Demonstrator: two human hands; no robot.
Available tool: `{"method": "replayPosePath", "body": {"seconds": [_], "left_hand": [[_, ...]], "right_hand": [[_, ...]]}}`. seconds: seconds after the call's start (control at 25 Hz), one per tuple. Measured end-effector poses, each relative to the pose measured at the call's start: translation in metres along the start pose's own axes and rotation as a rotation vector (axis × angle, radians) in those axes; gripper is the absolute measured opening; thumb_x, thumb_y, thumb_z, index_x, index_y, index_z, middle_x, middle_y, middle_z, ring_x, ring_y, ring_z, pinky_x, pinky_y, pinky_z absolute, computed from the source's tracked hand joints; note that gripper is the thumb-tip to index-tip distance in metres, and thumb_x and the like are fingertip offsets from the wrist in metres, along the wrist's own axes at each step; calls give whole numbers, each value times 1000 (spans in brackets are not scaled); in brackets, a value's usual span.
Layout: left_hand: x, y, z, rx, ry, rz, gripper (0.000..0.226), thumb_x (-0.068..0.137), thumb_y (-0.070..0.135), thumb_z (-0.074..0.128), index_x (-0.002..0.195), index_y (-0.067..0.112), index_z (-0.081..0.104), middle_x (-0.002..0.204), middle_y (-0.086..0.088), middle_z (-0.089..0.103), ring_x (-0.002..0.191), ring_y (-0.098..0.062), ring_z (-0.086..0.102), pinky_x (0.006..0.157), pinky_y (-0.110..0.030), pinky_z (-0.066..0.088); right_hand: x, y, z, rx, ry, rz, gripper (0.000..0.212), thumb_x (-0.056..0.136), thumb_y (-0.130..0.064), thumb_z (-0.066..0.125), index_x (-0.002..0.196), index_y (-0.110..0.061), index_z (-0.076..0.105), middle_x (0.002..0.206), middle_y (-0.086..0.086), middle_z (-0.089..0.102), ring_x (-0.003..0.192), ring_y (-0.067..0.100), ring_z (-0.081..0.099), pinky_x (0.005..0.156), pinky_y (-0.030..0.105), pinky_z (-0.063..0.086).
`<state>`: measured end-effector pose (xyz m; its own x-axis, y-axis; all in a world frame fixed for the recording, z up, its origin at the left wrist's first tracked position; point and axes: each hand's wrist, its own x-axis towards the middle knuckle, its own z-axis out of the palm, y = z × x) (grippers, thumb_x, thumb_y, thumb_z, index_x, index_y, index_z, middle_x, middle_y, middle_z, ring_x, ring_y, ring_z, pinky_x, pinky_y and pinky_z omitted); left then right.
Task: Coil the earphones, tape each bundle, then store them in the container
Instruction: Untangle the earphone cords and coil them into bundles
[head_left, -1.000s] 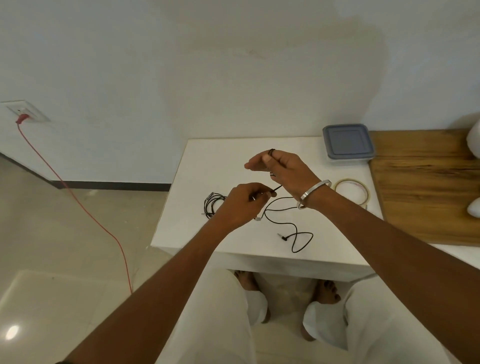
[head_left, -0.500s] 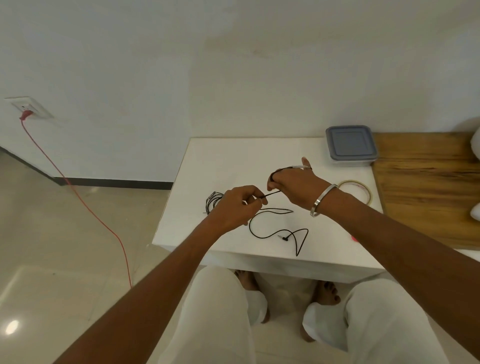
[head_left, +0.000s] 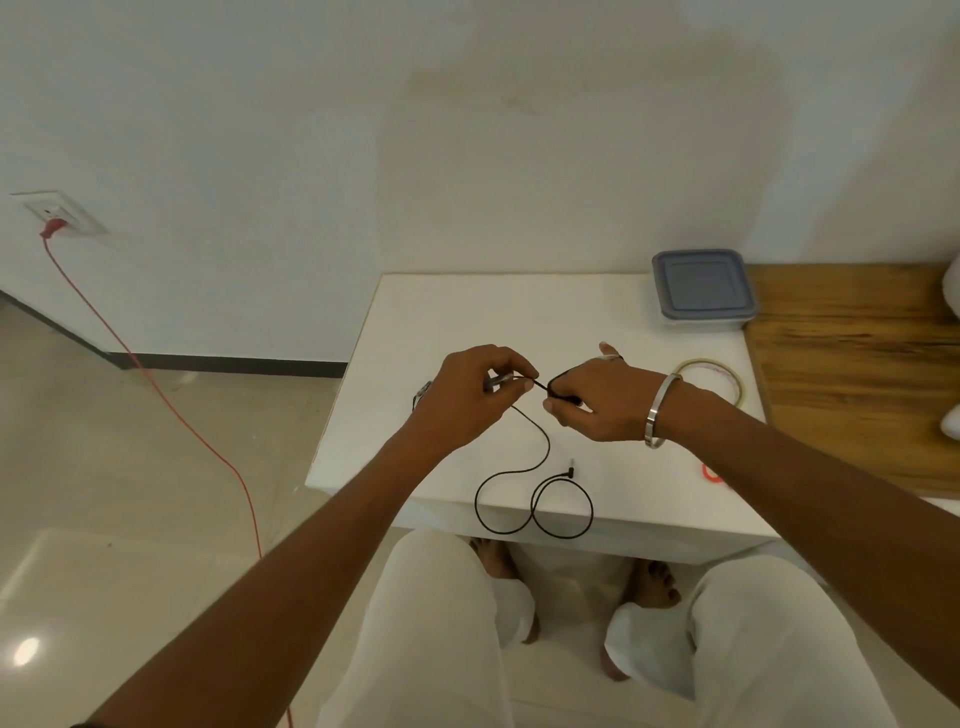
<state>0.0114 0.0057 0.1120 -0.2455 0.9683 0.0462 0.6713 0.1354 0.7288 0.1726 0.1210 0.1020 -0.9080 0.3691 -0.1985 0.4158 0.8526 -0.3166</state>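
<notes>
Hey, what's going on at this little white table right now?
A seated person is winding a thin black earphone cable. The left hand pinches it and the right hand holds the part wound so far, while loose loops trail over the white table's front edge. A roll of clear tape and a grey-lidded plastic container sit untouched behind.

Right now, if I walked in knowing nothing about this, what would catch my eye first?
Two hands meet over the white table: the left hand and the right hand pinch a thin black earphone cable between them, its slack looping down over the table's near edge. Behind them, a lidded grey container sits at the table's far right corner, with a tape roll nearer, beside the right wrist. A red cord trails from a wall socket across the floor on the left.
</notes>
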Motion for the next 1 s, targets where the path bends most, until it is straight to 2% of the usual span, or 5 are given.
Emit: {"method": "replayPosePath", "body": {"seconds": [0.16, 0.4, 0.56, 0.8, 1.0], "left_hand": [[6, -3, -1, -30, 27, 53, 9, 90, 20, 66, 96, 19, 73, 89, 13, 66, 79, 10, 55, 71, -4, 38], [6, -8, 4, -227, 13, 55, 22, 99, 10, 50, 110, 10, 69, 99, -2, 71, 85, -4, 65, 76, -11, 47], [4, -14, 9, -267, -54, 118, 22, 96, -3, 49, 110, 6, 65, 101, 2, 69, 95, 1, 63, 85, -11, 45], [-1, -26, 17, -265, -57, 8, 33, 100, 19, 35, 105, 0, 62, 88, 1, 66, 82, 9, 61, 75, -6, 45], [0, -23, 24, -379, -128, -18, 28, 94, 18, 42, 89, 35, 64, 79, 13, 63, 78, -9, 60, 84, -37, 51]], "right_hand": [[-6, -10, -5, 424, -68, -5, 40, 101, -29, 36, 86, -10, 67, 71, -12, 64, 67, -5, 59, 82, 20, 39], [-8, -26, -7, 1236, -66, -3, 42, 100, -38, 35, 80, -15, 65, 98, 12, 72, 105, 26, 66, 99, 47, 39], [-8, -35, -7, 1565, -79, -77, 37, 99, -36, 35, 83, -11, 59, 92, 12, 68, 105, 38, 62, 98, 58, 40], [-7, -44, -17, 1874, 32, -115, 35, 100, -30, 33, 86, -9, 56, 87, 12, 64, 99, 37, 63, 96, 63, 41], [0, -50, -22, 2006, 122, -109, 35, 100, -30, 33, 85, -10, 56, 90, 11, 64, 98, 35, 64, 98, 68, 37]]}}
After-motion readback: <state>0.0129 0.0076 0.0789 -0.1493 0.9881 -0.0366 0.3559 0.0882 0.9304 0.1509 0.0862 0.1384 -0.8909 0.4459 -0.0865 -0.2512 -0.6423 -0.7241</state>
